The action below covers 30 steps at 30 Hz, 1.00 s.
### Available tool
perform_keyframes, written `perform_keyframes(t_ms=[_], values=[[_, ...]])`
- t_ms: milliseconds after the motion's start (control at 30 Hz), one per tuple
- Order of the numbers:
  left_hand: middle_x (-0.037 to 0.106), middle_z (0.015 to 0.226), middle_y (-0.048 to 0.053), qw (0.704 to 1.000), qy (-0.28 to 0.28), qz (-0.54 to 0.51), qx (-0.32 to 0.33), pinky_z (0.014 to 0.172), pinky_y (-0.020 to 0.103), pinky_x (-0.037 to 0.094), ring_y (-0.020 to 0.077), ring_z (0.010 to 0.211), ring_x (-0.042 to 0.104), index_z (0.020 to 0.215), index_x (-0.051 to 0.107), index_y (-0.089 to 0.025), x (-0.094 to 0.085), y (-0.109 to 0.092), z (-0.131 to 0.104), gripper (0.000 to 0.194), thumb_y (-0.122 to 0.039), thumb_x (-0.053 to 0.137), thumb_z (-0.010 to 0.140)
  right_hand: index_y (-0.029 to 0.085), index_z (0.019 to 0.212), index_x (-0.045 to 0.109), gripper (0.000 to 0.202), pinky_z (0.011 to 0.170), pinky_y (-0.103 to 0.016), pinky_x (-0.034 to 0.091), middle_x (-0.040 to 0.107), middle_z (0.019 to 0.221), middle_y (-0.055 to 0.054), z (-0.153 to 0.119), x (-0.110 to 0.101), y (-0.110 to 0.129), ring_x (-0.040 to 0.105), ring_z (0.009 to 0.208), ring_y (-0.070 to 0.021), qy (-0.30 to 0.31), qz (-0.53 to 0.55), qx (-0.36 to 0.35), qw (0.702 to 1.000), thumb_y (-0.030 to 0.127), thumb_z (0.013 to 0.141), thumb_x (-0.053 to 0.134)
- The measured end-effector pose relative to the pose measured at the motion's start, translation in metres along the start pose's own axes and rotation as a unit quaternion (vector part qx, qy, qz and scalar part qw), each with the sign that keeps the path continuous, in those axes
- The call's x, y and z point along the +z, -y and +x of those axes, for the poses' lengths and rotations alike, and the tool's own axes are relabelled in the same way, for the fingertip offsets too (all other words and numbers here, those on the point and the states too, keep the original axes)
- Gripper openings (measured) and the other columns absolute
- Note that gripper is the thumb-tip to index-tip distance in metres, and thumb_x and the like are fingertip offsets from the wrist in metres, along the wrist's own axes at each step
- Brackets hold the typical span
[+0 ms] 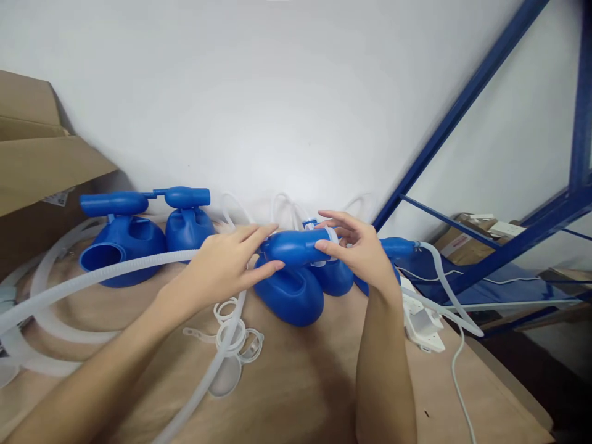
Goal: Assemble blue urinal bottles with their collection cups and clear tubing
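Note:
A blue plastic urinal funnel (292, 246) lies level between my hands, above a blue urinal bottle (291, 299). At its left end, my left hand (231, 259) grips it between thumb and fingers, partly hiding the joint there. A white cap (333, 235) covers the right end. My right hand (356, 243) curls round that capped end, thumb on the near side and fingers behind. Just under my left forearm and wrist are loose white caps and rings (231, 333) on the table.
Two blue bottles with funnels (115, 246) stand at left, beside a cardboard box (41, 148). Pale corrugated hoses (139, 265) cross the wooden table (296, 382). A white power strip (423, 324) lies at right, near a blue metal shelf frame (457, 111). The wall rises behind.

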<state>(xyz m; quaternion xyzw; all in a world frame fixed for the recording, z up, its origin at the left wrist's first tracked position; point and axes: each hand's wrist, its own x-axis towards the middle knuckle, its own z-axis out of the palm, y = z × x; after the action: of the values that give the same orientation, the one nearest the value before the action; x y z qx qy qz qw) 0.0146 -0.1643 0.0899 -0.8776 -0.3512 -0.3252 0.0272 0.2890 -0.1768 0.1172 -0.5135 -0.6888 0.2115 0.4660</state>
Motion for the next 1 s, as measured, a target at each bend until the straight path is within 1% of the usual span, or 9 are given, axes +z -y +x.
perform_keyframes(t_ms=[100,267,333,433,533,667,800,900,1000], values=[[0.077,0.118,0.013,0.996,0.069,-0.043,-0.047,0.081,0.044,0.059,0.033,0.096,0.076,0.15,0.058,-0.018,0.008,0.007,0.003,0.073,-0.072,0.043,0.103,0.031,0.142,0.063,0.073,0.062,-0.033,0.053,0.073,0.125,-0.008,0.004,0.008,-0.005,0.067,0.088,-0.0225,-0.023,0.017,-0.027,0.999,0.062,0.08,0.083],[0.081,0.102,0.009,0.98,-0.029,-0.167,-0.107,0.081,0.036,0.056,0.0279,0.089,0.076,0.139,0.069,-0.015,0.015,0.014,0.009,0.068,-0.069,0.048,0.103,0.033,0.168,0.023,0.112,0.099,-0.048,0.059,0.058,0.149,-0.014,0.005,-0.001,-0.031,0.066,0.124,-0.0316,0.143,0.02,0.027,0.989,0.074,0.079,0.076],[0.076,0.075,0.002,0.961,-0.038,-0.225,-0.155,0.072,0.032,0.054,0.0228,0.068,0.072,0.137,0.071,-0.015,0.025,0.012,0.011,0.061,-0.062,0.051,0.103,0.029,0.167,0.031,0.118,0.106,-0.051,0.056,0.064,0.142,-0.015,0.007,-0.003,-0.045,0.066,0.126,-0.0344,0.25,-0.077,0.121,0.958,0.071,0.072,0.084],[0.065,0.057,-0.003,0.937,-0.031,-0.282,-0.204,0.066,0.03,0.053,0.0198,0.055,0.066,0.136,0.071,-0.015,0.052,0.01,0.015,0.054,-0.055,0.054,0.103,0.023,0.147,0.063,0.101,0.105,-0.047,0.056,0.073,0.134,-0.014,0.015,0.004,-0.062,0.071,0.118,-0.0358,0.351,-0.169,0.219,0.894,0.06,0.059,0.096],[0.071,0.066,-0.001,0.94,-0.027,-0.274,-0.203,0.07,0.031,0.056,0.0209,0.061,0.069,0.142,0.066,-0.013,0.083,0.009,0.02,0.053,-0.049,0.054,0.105,0.025,0.123,0.078,0.076,0.093,-0.038,0.059,0.081,0.114,-0.007,0.022,0.014,-0.066,0.074,0.107,-0.032,0.379,-0.158,0.217,0.886,0.053,0.055,0.098],[0.081,0.1,0.01,0.968,-0.001,-0.201,-0.154,0.085,0.036,0.058,0.0259,0.084,0.077,0.14,0.066,-0.015,0.106,0.006,0.024,0.044,-0.04,0.056,0.106,0.023,0.089,0.08,0.051,0.074,-0.032,0.056,0.077,0.082,-0.001,0.021,0.025,-0.06,0.073,0.084,-0.0271,0.38,-0.203,0.174,0.886,0.057,0.054,0.096],[0.08,0.114,0.012,0.981,0.025,-0.158,-0.106,0.092,0.037,0.057,0.0295,0.104,0.076,0.138,0.067,-0.018,0.091,0.003,0.023,0.037,-0.036,0.057,0.107,0.022,0.085,0.074,0.044,0.071,-0.036,0.053,0.078,0.096,-0.008,0.02,0.037,-0.058,0.073,0.088,-0.0307,0.328,-0.267,0.198,0.884,0.056,0.063,0.09],[0.079,0.109,0.011,0.989,0.07,-0.101,-0.078,0.087,0.036,0.055,0.0296,0.099,0.075,0.135,0.069,-0.018,0.064,0.002,0.024,0.035,-0.037,0.057,0.107,0.02,0.095,0.074,0.045,0.082,-0.04,0.054,0.077,0.113,-0.015,0.022,0.046,-0.059,0.072,0.104,-0.037,0.277,-0.297,0.219,0.887,0.055,0.068,0.085],[0.078,0.099,0.01,0.988,0.124,-0.039,-0.085,0.076,0.036,0.053,0.0297,0.089,0.075,0.126,0.072,-0.019,0.044,0.001,0.022,0.034,-0.041,0.055,0.107,0.021,0.088,0.074,0.041,0.081,-0.039,0.054,0.078,0.105,-0.012,0.022,0.051,-0.06,0.073,0.101,-0.0355,0.276,-0.283,0.219,0.892,0.054,0.066,0.086]])
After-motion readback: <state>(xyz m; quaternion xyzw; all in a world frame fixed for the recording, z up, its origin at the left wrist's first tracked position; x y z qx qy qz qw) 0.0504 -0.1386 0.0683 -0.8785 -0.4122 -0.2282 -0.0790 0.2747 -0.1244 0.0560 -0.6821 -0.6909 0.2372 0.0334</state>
